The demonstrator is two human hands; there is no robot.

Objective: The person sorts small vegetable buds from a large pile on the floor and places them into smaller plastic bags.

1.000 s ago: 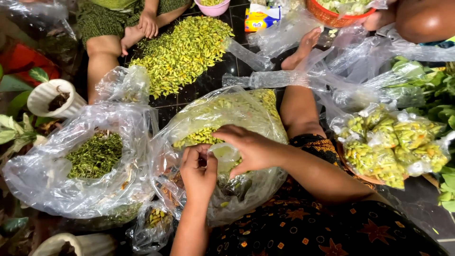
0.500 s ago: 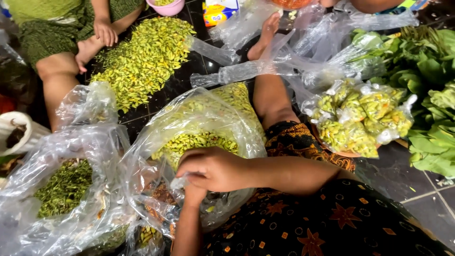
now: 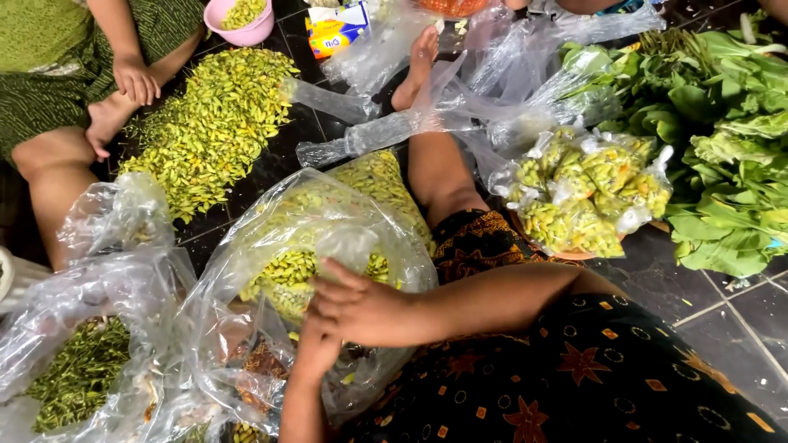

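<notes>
My right hand (image 3: 361, 310) reaches in from the right and lies across my left hand (image 3: 316, 351), which comes up from below and is mostly covered. Together they grip a small clear plastic bag (image 3: 349, 246) with a few yellow-green buds in it. The hands are held over the mouth of a large clear bag of yellow-green buds (image 3: 287, 271) that rests against my lap. What the left fingers are doing is hidden.
A loose pile of buds (image 3: 213, 123) lies on the dark tiled floor; another person's hand (image 3: 135, 82) rests beside it, near a pink bowl (image 3: 238, 20). A basket of filled small bags (image 3: 591, 197) and leafy greens (image 3: 730, 148) are right; a bag of green stems (image 3: 78, 377) is left.
My right hand has come over the top of my left hand and both have sunk lower at the big bag's mouth. The view has shifted a little to the right.
</notes>
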